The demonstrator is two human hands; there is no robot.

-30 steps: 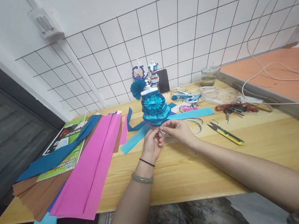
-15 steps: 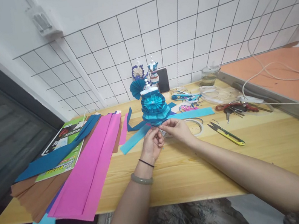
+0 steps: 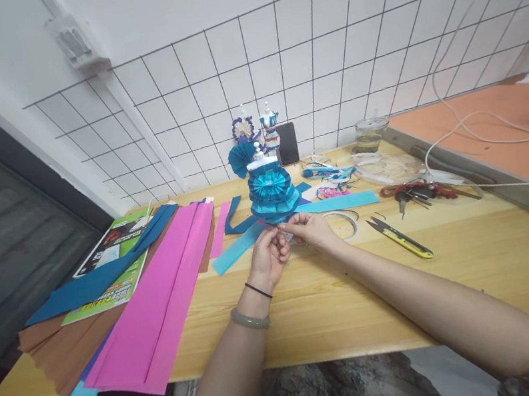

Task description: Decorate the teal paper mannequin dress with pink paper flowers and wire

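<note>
Head view: teal mannequin (image 3: 270, 187) upright

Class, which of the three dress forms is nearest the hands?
The teal form, in front; the purple and cream form and the white form with blue bands stand farther back.

Grey-green bangle (image 3: 250, 320), thin black wristband (image 3: 258, 290)
</note>
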